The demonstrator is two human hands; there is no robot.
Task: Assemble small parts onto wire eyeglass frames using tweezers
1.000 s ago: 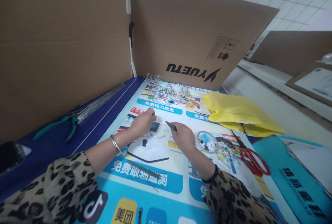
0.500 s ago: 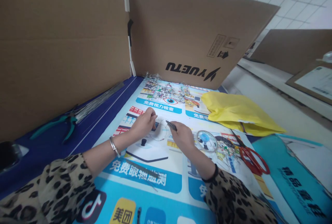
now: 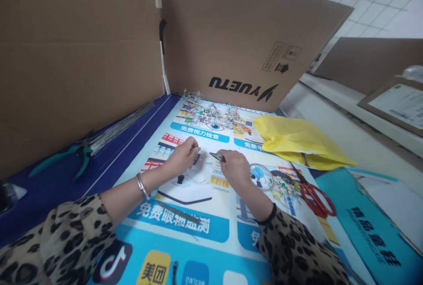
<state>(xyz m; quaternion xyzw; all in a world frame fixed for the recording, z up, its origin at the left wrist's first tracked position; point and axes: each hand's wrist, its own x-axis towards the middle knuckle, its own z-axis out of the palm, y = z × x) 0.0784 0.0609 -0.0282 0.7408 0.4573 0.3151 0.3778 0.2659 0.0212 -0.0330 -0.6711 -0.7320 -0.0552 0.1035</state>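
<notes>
My left hand point(image 3: 183, 157) is closed in a pinch on one end of a thin, clear wire loop point(image 3: 201, 175) that lies on the printed poster point(image 3: 185, 232). A silver bangle sits on that wrist. My right hand point(image 3: 235, 170) is closed around small dark pliers point(image 3: 217, 157), whose tip points left toward the left fingers. The two hands are a few centimetres apart. Both arms wear leopard-print sleeves.
Red-handled scissors point(image 3: 315, 197) and a small round clear dish point(image 3: 261, 176) lie right of my right hand. A yellow bag point(image 3: 297, 139) lies behind. Teal pliers point(image 3: 71, 157) and a bundle of metal rods point(image 3: 122, 124) lie at left. Cardboard walls point(image 3: 82, 56) stand behind. Finished clear pieces point(image 3: 211, 115) sit at the back.
Both hands stay in nearly the same place, with the pliers tip now a little closer to the left fingers. The camera has shifted slightly.
</notes>
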